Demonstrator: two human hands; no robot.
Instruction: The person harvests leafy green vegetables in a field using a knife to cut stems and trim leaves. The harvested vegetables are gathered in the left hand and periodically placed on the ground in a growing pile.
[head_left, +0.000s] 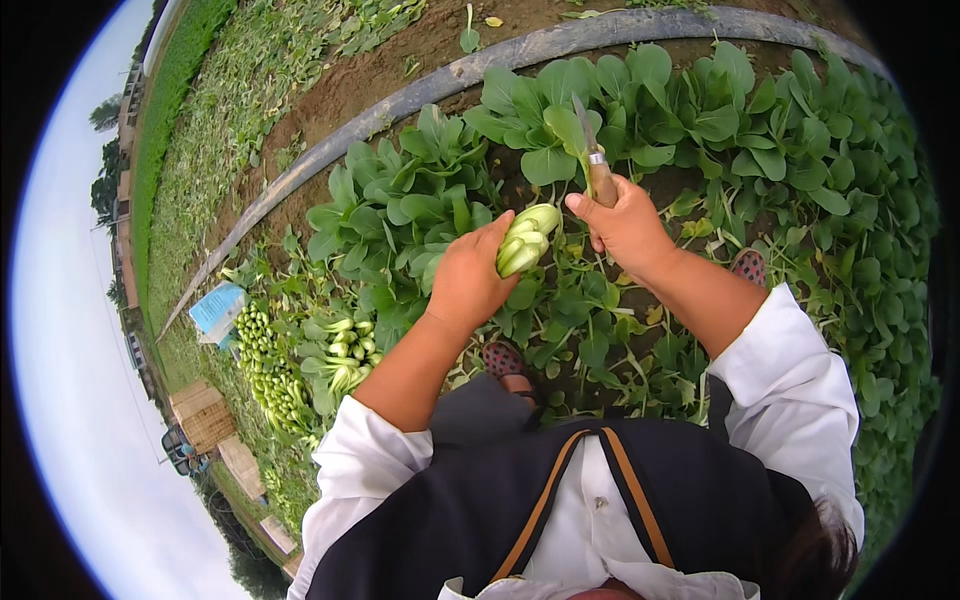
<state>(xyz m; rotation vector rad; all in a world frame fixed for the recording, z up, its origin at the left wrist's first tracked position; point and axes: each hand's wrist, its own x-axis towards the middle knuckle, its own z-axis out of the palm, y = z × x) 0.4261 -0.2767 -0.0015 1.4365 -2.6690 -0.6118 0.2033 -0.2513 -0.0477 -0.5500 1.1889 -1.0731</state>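
Note:
My left hand (472, 266) grips several heads of bok choy (526, 238) together, their pale green bases pointing to the right, towards the knife. In my right hand (634, 225) is a small knife (592, 154) with a wooden handle and a metal collar, its blade pointing up and away from me. A green leaf (568, 129) on a thin stalk lies along the knife, apparently pinched in the same hand. A small gap separates the two hands. Low leaves, stalks and some yellowed leaves (655, 315) cover the soil beneath them.
Growing bok choy (405, 191) stands ahead and to the right. A grey hose (517, 51) curves past the bed. On the left lie cut bok choy (351, 349), a long row of more heads (270, 367), and a blue-and-white bag (217, 309). Stacked crates (202, 416) stand farther off.

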